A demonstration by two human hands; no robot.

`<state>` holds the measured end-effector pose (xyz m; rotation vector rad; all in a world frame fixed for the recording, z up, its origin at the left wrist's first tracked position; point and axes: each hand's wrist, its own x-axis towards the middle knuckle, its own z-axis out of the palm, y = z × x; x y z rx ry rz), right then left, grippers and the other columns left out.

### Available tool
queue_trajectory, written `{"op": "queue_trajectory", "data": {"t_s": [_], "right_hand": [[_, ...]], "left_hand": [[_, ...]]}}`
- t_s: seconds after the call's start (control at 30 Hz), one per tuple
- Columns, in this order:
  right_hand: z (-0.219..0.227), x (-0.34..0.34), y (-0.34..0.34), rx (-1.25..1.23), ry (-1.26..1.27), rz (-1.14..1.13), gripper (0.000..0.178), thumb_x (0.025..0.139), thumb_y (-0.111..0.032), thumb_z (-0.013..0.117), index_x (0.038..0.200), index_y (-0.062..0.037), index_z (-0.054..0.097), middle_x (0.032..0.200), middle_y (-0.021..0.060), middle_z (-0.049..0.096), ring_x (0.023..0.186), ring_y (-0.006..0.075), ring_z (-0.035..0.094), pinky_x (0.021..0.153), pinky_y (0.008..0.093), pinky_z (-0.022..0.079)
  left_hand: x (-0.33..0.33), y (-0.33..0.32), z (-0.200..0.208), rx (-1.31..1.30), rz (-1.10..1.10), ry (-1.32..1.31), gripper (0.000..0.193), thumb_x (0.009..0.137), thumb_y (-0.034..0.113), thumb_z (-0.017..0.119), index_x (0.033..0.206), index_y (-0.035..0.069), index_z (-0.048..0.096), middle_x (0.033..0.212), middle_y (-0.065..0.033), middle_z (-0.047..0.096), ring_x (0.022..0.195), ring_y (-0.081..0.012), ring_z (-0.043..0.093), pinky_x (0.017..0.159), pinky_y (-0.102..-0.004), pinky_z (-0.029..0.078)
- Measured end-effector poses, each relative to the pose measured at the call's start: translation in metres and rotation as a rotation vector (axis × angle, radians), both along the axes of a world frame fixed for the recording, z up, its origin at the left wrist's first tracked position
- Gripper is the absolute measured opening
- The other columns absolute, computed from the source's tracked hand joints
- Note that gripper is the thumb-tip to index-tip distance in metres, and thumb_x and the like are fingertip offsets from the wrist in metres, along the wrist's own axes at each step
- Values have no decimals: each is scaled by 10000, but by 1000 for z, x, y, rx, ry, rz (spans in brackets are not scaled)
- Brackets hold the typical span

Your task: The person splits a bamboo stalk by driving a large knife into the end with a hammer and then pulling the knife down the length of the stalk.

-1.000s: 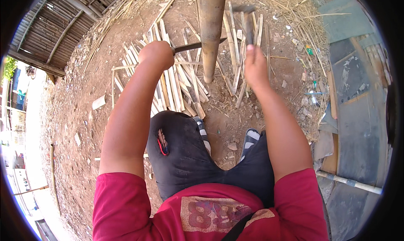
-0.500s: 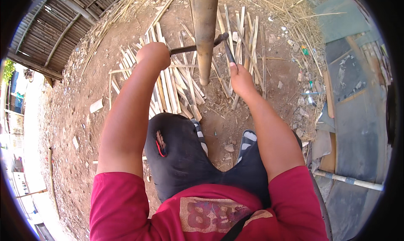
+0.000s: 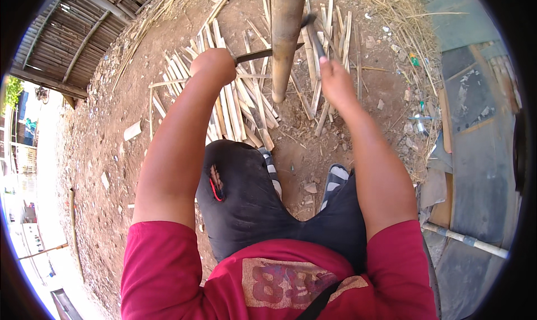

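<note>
A thick upright bamboo pole (image 3: pixel 286 40) stands on the dirt in front of me. My left hand (image 3: pixel 213 65) is shut on the handle of a dark knife (image 3: pixel 258 54), its blade lying across the pole. My right hand (image 3: pixel 334 79) is just right of the pole, gripping a dark stick-like tool (image 3: pixel 313 32) that points up beside the bamboo. Split bamboo strips (image 3: pixel 240 102) lie fanned on the ground under both hands. My feet in striped sandals (image 3: pixel 335 177) show below.
Dirt ground (image 3: pixel 117 169) with stones and scraps spreads to the left. A slatted bamboo roof (image 3: pixel 67 35) is at upper left. Grey sheets and boards (image 3: pixel 475 124) and a white pipe (image 3: pixel 464 239) lie at right, with dry straw (image 3: pixel 403 24) above.
The right hand rose from the strips on the ground, picked up the dark tool and moved close beside the pole. The left hand and knife stayed against the pole.
</note>
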<state>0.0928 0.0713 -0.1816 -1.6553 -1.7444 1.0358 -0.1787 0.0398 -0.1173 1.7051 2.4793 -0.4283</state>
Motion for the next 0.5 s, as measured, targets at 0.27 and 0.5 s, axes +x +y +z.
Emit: {"op": "queue_trajectory", "data": {"t_s": [0.27,0.5], "right_hand": [[-53,15,4,72,-277,66,527,1096,-455,406,1119,20,634,972,291,698,951,490,677,898,549,522],[3,26,11,216,34,-171,547,1084,-491,412,1031,1,646,913,258,706,903,449,694,829,545,511]], "left_hand": [[29,8,12,6,-59,-25,271,911,165,632,1124,81,776,1142,-156,755,1063,-346,731,901,-450,593],[25,3,9,-7,-48,-39,256,897,154,633,1091,71,778,1109,-173,756,1028,-349,734,887,-446,594]]}}
